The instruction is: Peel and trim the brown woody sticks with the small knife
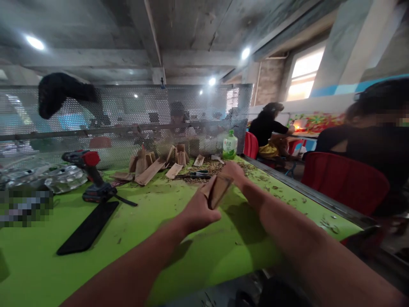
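- One brown, flat-faced piece (221,189), left side dark, tilted over the green desk (128,268)
- Left hand (200,209) clamped on it
- Right hand (234,171) at its far end; cannot tell its grip

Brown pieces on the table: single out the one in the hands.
It is the brown piece between the left hand and right hand; the other pieces stand or lie beyond, on the green table.

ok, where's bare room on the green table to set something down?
Best: green tabletop between black slab and left hand, few flecks. Smaller, shadowed patch between the forearms. Crowded: back, with wood pieces, shavings, bottle; back left, by the drill. Right edge: scattered shavings.
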Demonstrator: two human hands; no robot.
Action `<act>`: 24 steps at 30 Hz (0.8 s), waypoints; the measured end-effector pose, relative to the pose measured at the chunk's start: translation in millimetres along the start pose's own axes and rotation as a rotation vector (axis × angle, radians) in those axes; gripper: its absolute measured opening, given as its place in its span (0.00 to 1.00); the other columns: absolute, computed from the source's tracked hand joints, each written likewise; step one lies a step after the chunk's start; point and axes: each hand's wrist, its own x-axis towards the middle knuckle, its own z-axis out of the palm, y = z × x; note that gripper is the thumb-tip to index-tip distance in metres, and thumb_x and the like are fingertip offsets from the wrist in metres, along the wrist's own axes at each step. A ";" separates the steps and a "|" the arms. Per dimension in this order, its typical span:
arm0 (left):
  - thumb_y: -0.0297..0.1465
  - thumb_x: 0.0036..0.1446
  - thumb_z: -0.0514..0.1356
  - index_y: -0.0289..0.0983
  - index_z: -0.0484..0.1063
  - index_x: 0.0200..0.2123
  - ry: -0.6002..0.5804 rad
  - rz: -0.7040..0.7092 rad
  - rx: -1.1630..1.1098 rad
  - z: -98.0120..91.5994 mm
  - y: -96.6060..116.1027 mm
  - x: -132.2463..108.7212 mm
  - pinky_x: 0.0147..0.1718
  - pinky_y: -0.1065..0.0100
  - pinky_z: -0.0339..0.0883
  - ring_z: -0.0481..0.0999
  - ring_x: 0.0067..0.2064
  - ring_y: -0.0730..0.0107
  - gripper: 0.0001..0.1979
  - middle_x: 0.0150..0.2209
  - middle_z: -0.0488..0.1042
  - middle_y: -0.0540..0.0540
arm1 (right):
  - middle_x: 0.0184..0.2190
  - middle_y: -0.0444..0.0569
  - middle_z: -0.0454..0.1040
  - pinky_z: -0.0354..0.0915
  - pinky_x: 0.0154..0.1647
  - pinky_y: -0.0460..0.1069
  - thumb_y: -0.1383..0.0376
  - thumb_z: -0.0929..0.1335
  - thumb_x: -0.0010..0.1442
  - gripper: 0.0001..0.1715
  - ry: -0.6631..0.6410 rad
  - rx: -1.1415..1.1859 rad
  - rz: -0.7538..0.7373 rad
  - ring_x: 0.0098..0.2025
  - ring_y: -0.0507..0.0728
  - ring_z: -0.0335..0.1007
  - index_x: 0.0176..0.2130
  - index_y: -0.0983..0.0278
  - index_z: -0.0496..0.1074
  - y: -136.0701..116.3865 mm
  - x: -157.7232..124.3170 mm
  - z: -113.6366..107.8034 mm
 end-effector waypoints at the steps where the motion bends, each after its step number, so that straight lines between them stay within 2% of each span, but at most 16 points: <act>1: 0.25 0.40 0.63 0.43 0.48 0.71 -0.007 0.004 -0.039 -1.0 -0.9 0.9 0.37 0.67 0.69 0.72 0.44 0.61 0.53 0.61 0.65 0.38 | 0.38 0.66 0.78 0.64 0.34 0.48 0.67 0.60 0.64 0.21 0.034 0.006 0.016 0.38 0.61 0.76 0.46 0.74 0.77 3.7 2.4 0.1; 4: 0.26 0.39 0.62 0.43 0.52 0.70 0.092 -0.071 -0.182 -16.1 -14.1 8.8 0.38 0.69 0.68 0.71 0.46 0.63 0.51 0.60 0.67 0.42 | 0.38 0.61 0.79 0.61 0.33 0.46 0.64 0.61 0.63 0.20 0.104 0.081 0.015 0.38 0.59 0.75 0.46 0.71 0.77 -4.4 2.5 2.8; 7: 0.29 0.40 0.61 0.43 0.58 0.67 0.218 -0.178 -0.286 -33.9 -32.7 17.1 0.30 0.72 0.64 0.70 0.39 0.68 0.46 0.51 0.71 0.43 | 0.34 0.54 0.80 0.59 0.32 0.45 0.64 0.63 0.61 0.16 0.133 0.164 -0.121 0.35 0.57 0.74 0.41 0.66 0.78 -26.9 -8.2 5.0; 9: 0.29 0.41 0.61 0.43 0.62 0.64 0.245 -0.196 -0.318 -40.0 -40.9 20.5 0.27 0.73 0.62 0.68 0.35 0.71 0.43 0.48 0.72 0.44 | 0.34 0.53 0.80 0.58 0.33 0.45 0.64 0.63 0.59 0.15 0.141 0.157 -0.221 0.35 0.56 0.73 0.39 0.65 0.78 -41.0 -19.0 4.6; 17: 0.27 0.39 0.61 0.40 0.70 0.52 0.326 -0.222 -0.260 -39.7 -45.9 25.9 0.24 0.74 0.58 0.64 0.28 0.75 0.31 0.37 0.71 0.49 | 0.38 0.54 0.81 0.62 0.35 0.46 0.63 0.63 0.59 0.16 0.004 -0.029 -0.394 0.38 0.58 0.76 0.41 0.62 0.79 -76.9 -51.8 6.9; 20: 0.26 0.37 0.60 0.38 0.71 0.46 0.356 -0.232 -0.251 -39.6 -46.0 28.1 0.23 0.74 0.56 0.62 0.26 0.76 0.26 0.32 0.70 0.50 | 0.39 0.55 0.81 0.64 0.37 0.47 0.62 0.62 0.61 0.17 -0.033 -0.069 -0.396 0.39 0.58 0.77 0.42 0.62 0.78 -83.6 -53.2 9.7; 24: 0.24 0.36 0.60 0.38 0.71 0.47 0.383 -0.198 -0.203 -39.7 -40.8 31.8 0.22 0.73 0.55 0.62 0.26 0.74 0.29 0.30 0.71 0.51 | 0.40 0.55 0.81 0.66 0.39 0.47 0.63 0.61 0.62 0.18 -0.048 -0.112 -0.369 0.40 0.58 0.77 0.43 0.61 0.78 -84.2 -50.8 9.1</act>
